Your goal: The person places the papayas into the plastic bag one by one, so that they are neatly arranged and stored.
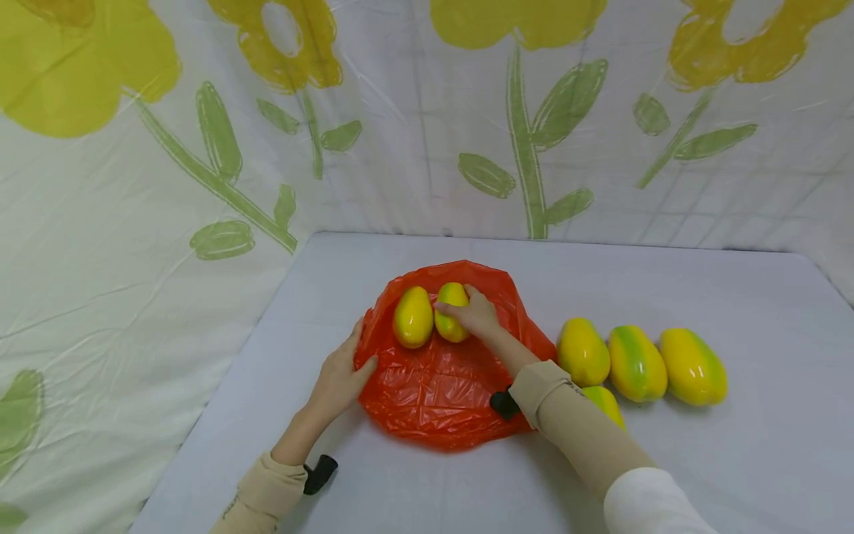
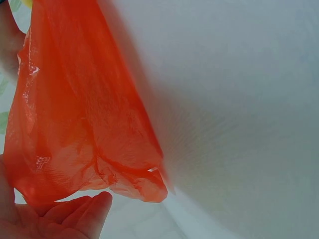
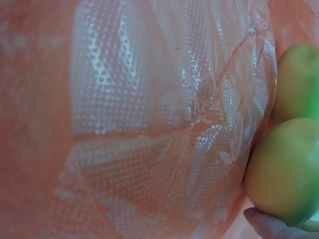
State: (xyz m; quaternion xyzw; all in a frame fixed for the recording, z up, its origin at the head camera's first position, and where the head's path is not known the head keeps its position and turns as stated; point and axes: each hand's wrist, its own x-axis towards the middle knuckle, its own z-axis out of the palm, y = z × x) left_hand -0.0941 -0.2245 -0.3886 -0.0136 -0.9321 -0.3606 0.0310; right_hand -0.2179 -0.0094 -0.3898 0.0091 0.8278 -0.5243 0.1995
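Observation:
A red plastic bag (image 1: 434, 386) lies spread wide on the table, its mouth facing up. Inside it, toward the far side, is a glossy yellow mango-like fruit (image 1: 413, 317). Just to its right, my right hand (image 1: 477, 315) grips a second yellow-green mango (image 1: 451, 297), thumb and fingers around its near side. Both fruits show at the right edge of the right wrist view, with fingertips (image 3: 266, 221) under the lower mango (image 3: 284, 172). My left hand (image 1: 342, 374) holds the bag's left rim, thumb on the inner side; its fingers (image 2: 92, 214) lie outside the red film.
Right of the bag, three yellow-green mangoes stand in a row: one near the bag (image 1: 583, 352), a middle one (image 1: 637, 363) and an outer one (image 1: 694, 367). Another (image 1: 606, 404) is partly hidden by my right sleeve. A flower-printed curtain (image 1: 414, 148) hangs behind the white table (image 1: 754, 460).

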